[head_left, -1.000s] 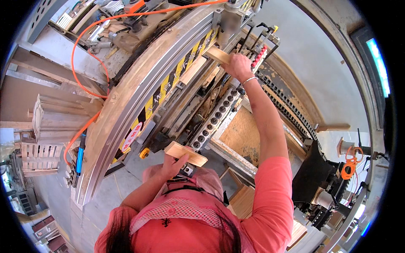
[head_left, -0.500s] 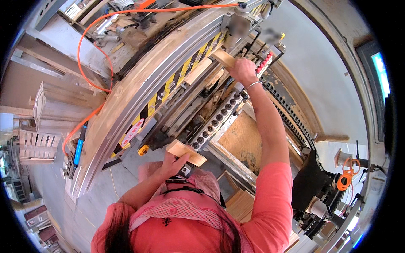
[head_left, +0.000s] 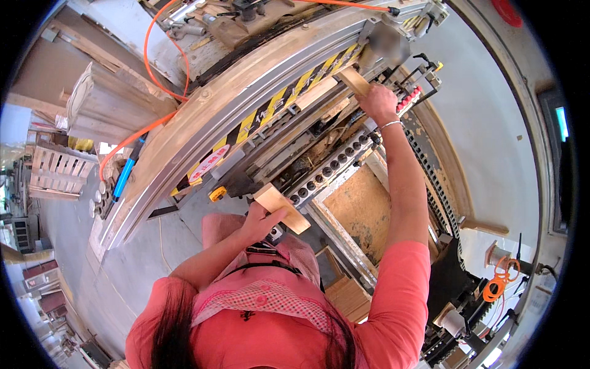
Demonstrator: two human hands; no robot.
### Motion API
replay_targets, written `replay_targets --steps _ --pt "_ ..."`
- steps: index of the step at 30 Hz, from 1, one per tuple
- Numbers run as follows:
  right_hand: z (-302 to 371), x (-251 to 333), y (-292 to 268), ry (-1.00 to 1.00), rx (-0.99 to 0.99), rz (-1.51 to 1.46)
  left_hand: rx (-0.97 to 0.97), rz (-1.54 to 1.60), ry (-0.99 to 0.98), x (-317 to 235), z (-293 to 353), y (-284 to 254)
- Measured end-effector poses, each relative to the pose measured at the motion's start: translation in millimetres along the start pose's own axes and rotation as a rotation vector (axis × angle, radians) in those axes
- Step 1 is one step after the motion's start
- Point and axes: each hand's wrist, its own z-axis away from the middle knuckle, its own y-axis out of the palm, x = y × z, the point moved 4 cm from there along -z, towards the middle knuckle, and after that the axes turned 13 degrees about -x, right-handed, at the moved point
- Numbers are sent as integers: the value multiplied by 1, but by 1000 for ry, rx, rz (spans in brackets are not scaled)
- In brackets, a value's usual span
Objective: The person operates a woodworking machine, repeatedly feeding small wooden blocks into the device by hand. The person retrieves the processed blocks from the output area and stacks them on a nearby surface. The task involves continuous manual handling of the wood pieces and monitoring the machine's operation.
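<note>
My left hand (head_left: pixel 263 224) is closed round a short, pale wooden block (head_left: pixel 284 208), close to my body at the near end of the machine. Farther away, my right hand (head_left: pixel 378 103), with a bracelet at its wrist, grips the end of a second wooden piece (head_left: pixel 354 80). That piece points away from me toward the yellow-and-black striped rail (head_left: pixel 270 109). Another wooden strip (head_left: pixel 317 96) lies along the rail, left of my right hand. Between my hands runs a row of round dark knobs (head_left: pixel 327 173) on a pale bar.
An orange hose (head_left: pixel 144 130) crosses the wooden beam on the left, above a blue air-gun-like tool (head_left: pixel 125 178). A framed brown board (head_left: pixel 359 206) lies right of the knobs. Black cable chain (head_left: pixel 439 203) runs along the right. Orange scissors-like handles (head_left: pixel 499 280) hang at lower right.
The whole view has shifted, so the machine appears farther right and slightly lower. Both hands keep hold of the same wooden pieces, with little visible movement against the machine.
</note>
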Motion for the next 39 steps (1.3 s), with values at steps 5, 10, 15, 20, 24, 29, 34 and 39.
replay_targets --steps 5,10,15,20,24,29,34,39 --pt "-2 -5 9 6 -5 13 21 94 -78 1 7 1" --pt "-1 -2 11 -5 -8 57 54 132 -116 -5 17 -4" --pt "20 6 -6 -33 -284 -5 100 71 -130 -6 24 -22" --pt "97 95 -72 -204 -594 -600 127 163 -189 -1 26 -45" --pt "229 245 -147 -240 291 -1444 59 145 -31 1 25 -73" --pt "297 362 -199 -702 571 -1812 211 121 -341 -1 31 -83" --pt "316 417 -213 -842 951 -1740 323 223 -354 15 37 -110" --pt "323 443 -210 -887 987 -1732 316 173 -406 17 46 -130"
